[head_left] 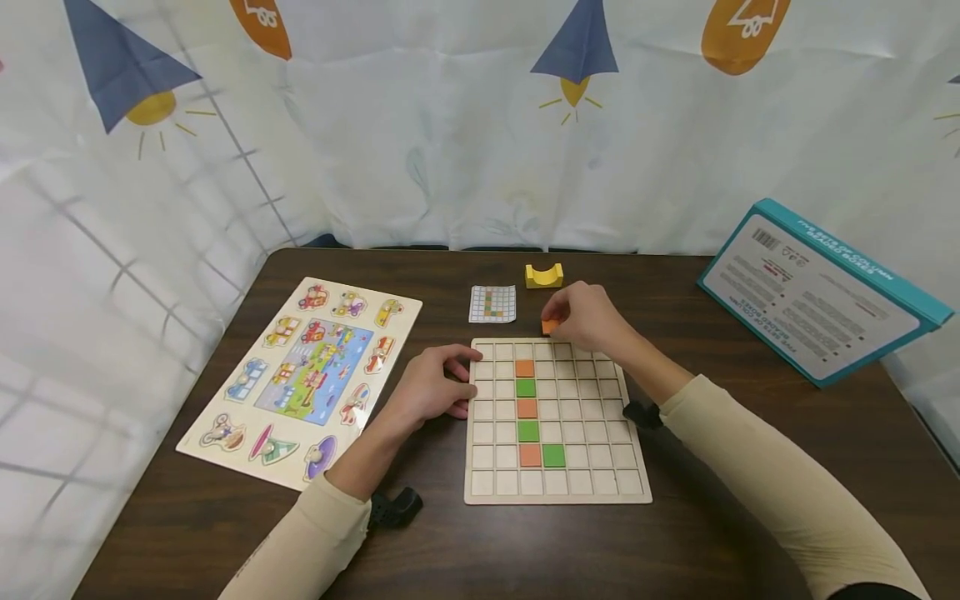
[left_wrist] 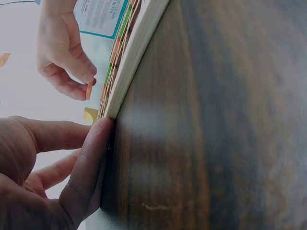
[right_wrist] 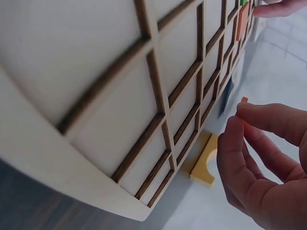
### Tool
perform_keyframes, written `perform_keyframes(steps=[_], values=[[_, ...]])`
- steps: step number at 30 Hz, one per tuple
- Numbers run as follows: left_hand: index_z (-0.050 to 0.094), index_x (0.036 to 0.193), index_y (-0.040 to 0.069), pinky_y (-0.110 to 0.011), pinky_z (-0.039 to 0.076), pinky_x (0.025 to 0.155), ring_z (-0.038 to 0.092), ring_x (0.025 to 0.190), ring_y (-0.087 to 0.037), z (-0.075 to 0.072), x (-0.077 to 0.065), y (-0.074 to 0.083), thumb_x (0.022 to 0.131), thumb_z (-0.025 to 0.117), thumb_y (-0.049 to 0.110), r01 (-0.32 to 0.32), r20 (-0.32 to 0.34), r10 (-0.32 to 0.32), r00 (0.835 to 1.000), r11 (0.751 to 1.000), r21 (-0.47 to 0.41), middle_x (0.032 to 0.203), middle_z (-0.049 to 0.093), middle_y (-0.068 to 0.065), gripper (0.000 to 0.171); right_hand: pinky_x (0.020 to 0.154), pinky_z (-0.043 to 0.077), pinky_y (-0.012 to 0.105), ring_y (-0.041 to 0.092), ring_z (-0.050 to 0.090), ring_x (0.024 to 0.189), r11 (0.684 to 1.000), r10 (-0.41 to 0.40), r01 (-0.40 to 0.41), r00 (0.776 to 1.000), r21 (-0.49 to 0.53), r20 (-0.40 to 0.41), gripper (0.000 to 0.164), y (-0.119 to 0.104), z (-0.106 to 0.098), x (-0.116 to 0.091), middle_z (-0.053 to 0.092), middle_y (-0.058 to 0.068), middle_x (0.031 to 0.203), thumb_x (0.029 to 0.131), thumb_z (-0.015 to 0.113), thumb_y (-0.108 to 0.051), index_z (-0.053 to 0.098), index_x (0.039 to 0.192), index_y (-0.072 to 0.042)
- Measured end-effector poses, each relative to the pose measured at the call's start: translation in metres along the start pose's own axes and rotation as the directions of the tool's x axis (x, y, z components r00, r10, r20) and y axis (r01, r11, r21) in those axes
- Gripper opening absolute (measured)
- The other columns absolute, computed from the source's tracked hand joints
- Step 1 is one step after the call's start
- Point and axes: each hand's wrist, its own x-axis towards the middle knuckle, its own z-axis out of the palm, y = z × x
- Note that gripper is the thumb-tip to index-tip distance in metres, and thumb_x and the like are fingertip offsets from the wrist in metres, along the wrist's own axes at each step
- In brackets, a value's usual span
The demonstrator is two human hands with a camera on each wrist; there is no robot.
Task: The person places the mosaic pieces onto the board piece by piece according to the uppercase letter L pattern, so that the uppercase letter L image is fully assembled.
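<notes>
A pale wooden grid board (head_left: 592, 482) lies flat on the table, with orange tiles (head_left: 527, 408) and green tiles (head_left: 553, 456) forming an L in its cells. My left hand (head_left: 431, 385) touches the board's left edge with thumb and fingertips. Just beyond the far edge, my right hand (head_left: 588, 318) pinches an orange tile (head_left: 550, 327) between thumb and fingers. In the left wrist view that orange tile (left_wrist: 89, 90) shows edge-on at the fingertips. Behind the board lies a small pattern card (head_left: 492, 304) printed with a coloured grid.
A yellow block (head_left: 543, 277) with a curved notch stands at the back, close to the right hand. To the left lies a wooden picture puzzle (head_left: 300, 383) with vehicle and toy pieces. A teal-edged box (head_left: 825, 292) leans at the right.
</notes>
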Motion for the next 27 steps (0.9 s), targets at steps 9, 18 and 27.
perform_keyframes(steps=[9,18,27], values=[[0.069,0.132,0.012,-0.037,0.066,0.056,0.07,0.058,-0.019,-0.001,0.0,0.0,0.085,0.077,-0.004,0.003,0.001,-0.003,1.0,1.0,0.005,0.1,0.061,-0.015,0.05,0.086,0.06,0.041,0.024,0.066,0.093,1.0,0.0,0.0,1.0,0.013,0.0,0.017,0.001,0.0,-0.014,0.075,0.009,0.101,0.088,0.081,-0.006,0.079,0.105,-0.007],[0.068,0.133,0.012,-0.036,0.066,0.056,0.07,0.058,-0.019,-0.001,0.0,0.0,0.086,0.077,-0.003,0.005,0.004,-0.005,1.0,1.0,0.011,0.101,0.061,-0.015,0.05,0.082,0.058,0.038,0.024,0.063,0.091,1.0,0.001,-0.001,1.0,0.03,0.002,0.02,0.0,0.002,-0.032,0.074,0.007,0.096,0.085,0.083,-0.004,0.08,0.104,-0.008],[0.068,0.133,0.012,-0.036,0.066,0.056,0.07,0.058,-0.018,-0.001,0.001,0.001,0.086,0.077,-0.003,0.007,0.006,-0.007,1.0,1.0,0.011,0.102,0.061,-0.016,0.05,0.078,0.056,0.035,0.023,0.064,0.092,1.0,-0.006,0.005,1.0,0.024,0.008,0.021,0.001,0.003,-0.054,0.073,0.005,0.099,0.086,0.082,-0.006,0.079,0.106,-0.01]])
